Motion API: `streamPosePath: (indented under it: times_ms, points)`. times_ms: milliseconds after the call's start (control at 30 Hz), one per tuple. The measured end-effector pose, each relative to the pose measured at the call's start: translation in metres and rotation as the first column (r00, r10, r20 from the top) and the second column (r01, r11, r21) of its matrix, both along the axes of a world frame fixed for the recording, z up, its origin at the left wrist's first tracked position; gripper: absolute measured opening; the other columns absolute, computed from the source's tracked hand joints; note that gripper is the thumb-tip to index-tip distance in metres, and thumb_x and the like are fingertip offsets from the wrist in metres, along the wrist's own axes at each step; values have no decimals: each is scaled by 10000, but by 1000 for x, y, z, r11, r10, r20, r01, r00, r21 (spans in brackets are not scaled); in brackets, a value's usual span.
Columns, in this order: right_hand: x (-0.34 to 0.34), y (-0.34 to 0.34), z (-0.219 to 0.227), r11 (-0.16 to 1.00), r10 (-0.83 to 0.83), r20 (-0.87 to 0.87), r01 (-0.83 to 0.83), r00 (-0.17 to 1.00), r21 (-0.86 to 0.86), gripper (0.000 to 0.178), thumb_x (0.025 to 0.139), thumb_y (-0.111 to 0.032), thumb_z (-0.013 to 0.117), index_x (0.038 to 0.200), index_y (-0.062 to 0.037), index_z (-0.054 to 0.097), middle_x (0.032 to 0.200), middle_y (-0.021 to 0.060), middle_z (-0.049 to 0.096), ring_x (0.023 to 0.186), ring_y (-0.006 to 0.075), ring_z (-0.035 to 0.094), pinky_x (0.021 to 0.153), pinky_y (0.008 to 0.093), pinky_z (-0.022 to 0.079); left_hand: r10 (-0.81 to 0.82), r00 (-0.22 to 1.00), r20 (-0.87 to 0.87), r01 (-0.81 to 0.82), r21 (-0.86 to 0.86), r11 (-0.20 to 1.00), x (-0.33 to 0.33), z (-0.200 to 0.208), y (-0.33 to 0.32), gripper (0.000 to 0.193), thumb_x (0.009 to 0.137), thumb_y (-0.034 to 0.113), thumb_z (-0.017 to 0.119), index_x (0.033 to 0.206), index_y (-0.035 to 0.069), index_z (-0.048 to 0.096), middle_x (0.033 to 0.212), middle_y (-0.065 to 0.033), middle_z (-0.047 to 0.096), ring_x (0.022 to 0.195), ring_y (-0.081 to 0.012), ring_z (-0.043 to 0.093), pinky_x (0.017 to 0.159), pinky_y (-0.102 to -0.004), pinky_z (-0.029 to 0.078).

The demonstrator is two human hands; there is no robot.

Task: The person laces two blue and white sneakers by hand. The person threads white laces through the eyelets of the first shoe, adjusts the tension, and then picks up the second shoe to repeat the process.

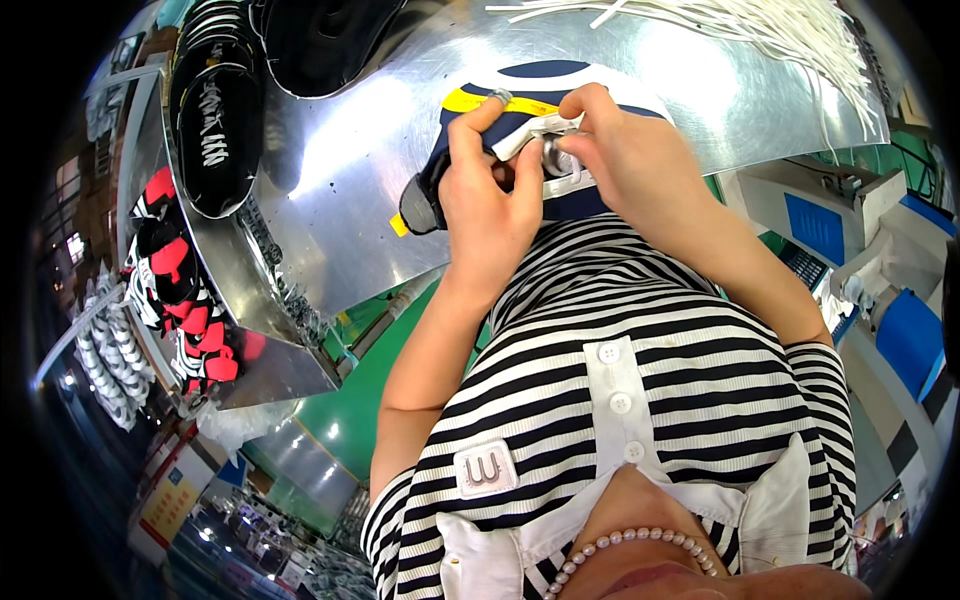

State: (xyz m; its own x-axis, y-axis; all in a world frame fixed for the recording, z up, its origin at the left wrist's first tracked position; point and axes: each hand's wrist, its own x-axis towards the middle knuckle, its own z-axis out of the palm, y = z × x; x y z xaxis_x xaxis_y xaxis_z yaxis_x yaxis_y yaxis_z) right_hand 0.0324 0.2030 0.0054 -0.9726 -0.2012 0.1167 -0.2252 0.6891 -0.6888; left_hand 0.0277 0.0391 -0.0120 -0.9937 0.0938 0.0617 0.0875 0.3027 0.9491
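Note:
A navy, white and yellow shoe (490,103) lies on its side at the near edge of the metal table, close against my striped shirt. My left hand (490,195) wraps its fingers round the shoe's opening, with a silvery band on one finger. Beside its thumb, my right hand (630,150) is closed in a pinch at the white eyelet strip. A short white shoelace (576,172) shows at those fingertips; the exact grip is partly hidden. The shoe's grey heel (422,203) with a yellow tab points left.
Many loose white laces (740,30) lie at the table's (350,190) far right. Black shoes (215,130) stand at the far left. Below them, red, black and white shoe parts (185,300) sit beside the table's edge. Grey machines with blue panels (815,228) stand to the right.

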Motion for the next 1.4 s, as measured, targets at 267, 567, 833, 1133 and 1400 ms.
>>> streamPosePath:
  times_ms: [267, 567, 833, 1133, 1400]
  points:
    - [-8, -4, -7, 996, 64, -98, -58, 993, 64, 159, 900, -106, 609, 981, -24, 499, 746, 130, 662, 712, 286, 684, 574, 375, 511, -57, 988, 147, 41, 113, 993, -2, 2, -5, 335, 942, 4, 526, 1267, -48, 463, 742, -113, 649, 644, -148, 648, 594, -260, 492]
    - [-24, 13, -41, 982, -158, -344, 110, 926, -154, 146, 912, -170, 647, 1018, -71, 627, 797, 93, 695, 651, 264, 670, 557, 342, 506, -74, 979, 191, 51, 124, 991, -19, 12, -8, 476, 873, -10, 672, 1296, -20, 452, 872, -108, 681, 746, -109, 646, 651, -225, 508]
    - [-43, 18, -43, 917, -201, -104, 149, 974, -370, 263, 882, -315, 705, 1031, -104, 656, 706, 58, 676, 563, 197, 644, 507, 298, 460, -170, 924, 343, 59, 310, 949, -28, 39, -29, 475, 918, -1, 629, 1334, -63, 406, 1036, -159, 692, 962, -169, 656, 864, -282, 514]
    - [13, 30, -21, 994, -97, 103, 101, 990, -35, 176, 801, -210, 763, 872, -97, 650, 595, 43, 573, 501, 178, 553, 512, 317, 429, -326, 920, -219, 97, -677, 729, -5, 26, 2, 253, 776, 95, 765, 1000, 68, 650, 942, -76, 654, 839, -276, 641, 700, -344, 481]
    - [53, 39, -18, 914, 369, 15, -365, 929, 176, 143, 727, -70, 678, 803, -144, 583, 617, 35, 584, 564, 245, 616, 510, 342, 460, -346, 886, -309, 6, -738, 675, -44, 16, 11, 214, 857, 112, 664, 1069, 100, 688, 864, -92, 610, 781, -290, 620, 682, -395, 495]
